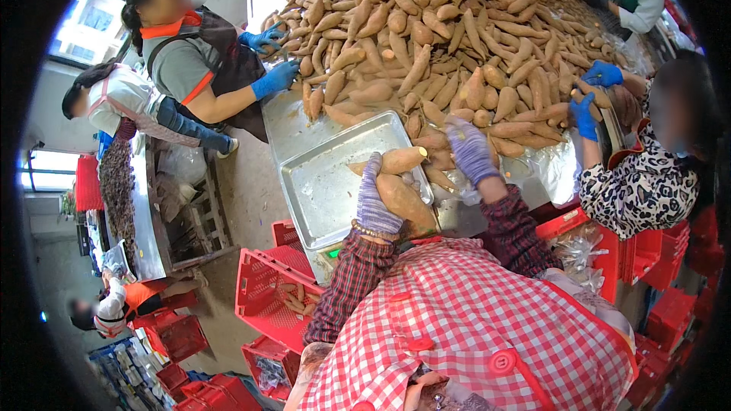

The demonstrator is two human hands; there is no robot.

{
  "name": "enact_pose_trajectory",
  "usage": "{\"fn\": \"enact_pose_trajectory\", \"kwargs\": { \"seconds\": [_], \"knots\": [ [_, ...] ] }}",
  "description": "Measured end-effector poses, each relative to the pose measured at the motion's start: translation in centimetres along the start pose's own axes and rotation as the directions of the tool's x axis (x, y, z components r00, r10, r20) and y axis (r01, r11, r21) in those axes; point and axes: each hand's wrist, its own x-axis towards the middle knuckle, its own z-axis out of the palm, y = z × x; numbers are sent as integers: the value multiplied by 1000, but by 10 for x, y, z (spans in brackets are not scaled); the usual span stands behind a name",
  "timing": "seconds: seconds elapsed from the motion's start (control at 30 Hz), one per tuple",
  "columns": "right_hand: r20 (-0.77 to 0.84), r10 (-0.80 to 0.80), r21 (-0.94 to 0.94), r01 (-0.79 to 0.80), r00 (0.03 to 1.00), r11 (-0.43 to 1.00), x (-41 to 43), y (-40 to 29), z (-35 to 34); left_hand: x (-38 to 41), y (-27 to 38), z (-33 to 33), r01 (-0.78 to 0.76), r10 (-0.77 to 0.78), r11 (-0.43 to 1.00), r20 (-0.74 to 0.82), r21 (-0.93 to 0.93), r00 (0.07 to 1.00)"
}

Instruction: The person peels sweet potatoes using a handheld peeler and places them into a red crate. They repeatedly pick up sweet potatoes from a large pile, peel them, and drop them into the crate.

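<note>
My left hand (376,200), in a purple-and-white knit glove, grips sweet potatoes over the right side of a shallow metal tray (320,200). One sweet potato (401,161) with a cut end lies across the top of the hand, and a larger one (402,201) is beneath it. My right hand (471,151), gloved alike and slightly blurred, is at the near edge of a large heap of sweet potatoes (422,34); whether its fingers hold one cannot be told. Crumpled clear plastic (469,191) lies beside that hand.
A co-worker's blue-gloved hands (275,80) are at the heap's left; another's (583,117) hold a sweet potato at its right. Red plastic crates (274,291) stand low on the left, one with sweet potatoes inside. More red crates (645,257) stand at the right.
</note>
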Motion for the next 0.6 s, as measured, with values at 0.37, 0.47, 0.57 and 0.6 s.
{"fn": "enact_pose_trajectory", "kwargs": {
  "seconds": [0.37,0.47,0.57,0.6],
  "knots": [
    [17,-43,606,24,999,795,-11,-56,-43,2,-4,5,46,-46,999,-16,-19,999],
    [57,-136,542,84,989,836,-10,-51,-46,-1,-5,5,32,-32,999,-43,-4,999],
    [166,-90,938,-129,982,321,-13,-45,-58,-6,-3,11,4,-4,1000,-45,1,999],
    [193,-45,980,-195,980,-40,-14,-37,-63,-5,-1,7,33,-33,999,-35,-16,999]
  ]
}}
